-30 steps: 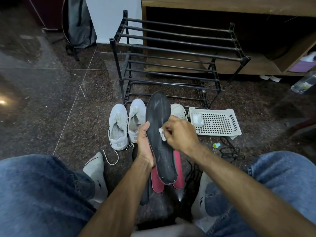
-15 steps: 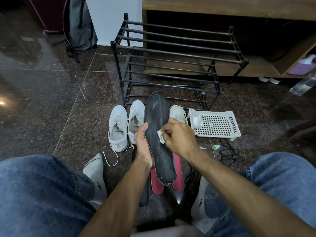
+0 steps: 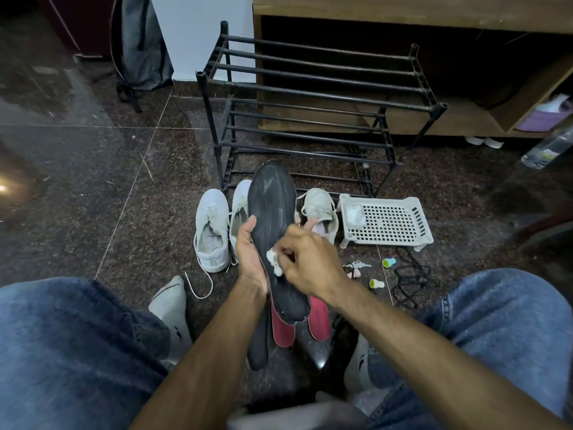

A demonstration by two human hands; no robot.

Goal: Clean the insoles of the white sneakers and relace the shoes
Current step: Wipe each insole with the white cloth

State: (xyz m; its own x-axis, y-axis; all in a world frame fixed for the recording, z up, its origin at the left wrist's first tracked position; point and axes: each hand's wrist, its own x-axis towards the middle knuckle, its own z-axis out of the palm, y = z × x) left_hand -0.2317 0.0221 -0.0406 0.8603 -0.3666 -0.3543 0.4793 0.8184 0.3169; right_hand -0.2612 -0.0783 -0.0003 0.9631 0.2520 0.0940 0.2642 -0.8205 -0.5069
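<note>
Left hand [image 3: 249, 252] grips long black foam insole [image 3: 274, 231] upright above the floor, ahead of white sneakers [image 3: 212, 231]. Right hand [image 3: 305, 259] pinches small white wipe [image 3: 274, 260] against it. Best: firm lengthwise strokes, support behind.

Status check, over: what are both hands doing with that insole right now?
Left hand grips black insole, held upright. Right hand presses white wad on its middle. Pink insoles and white sneakers wait on floor. Nothing in the way.
</note>
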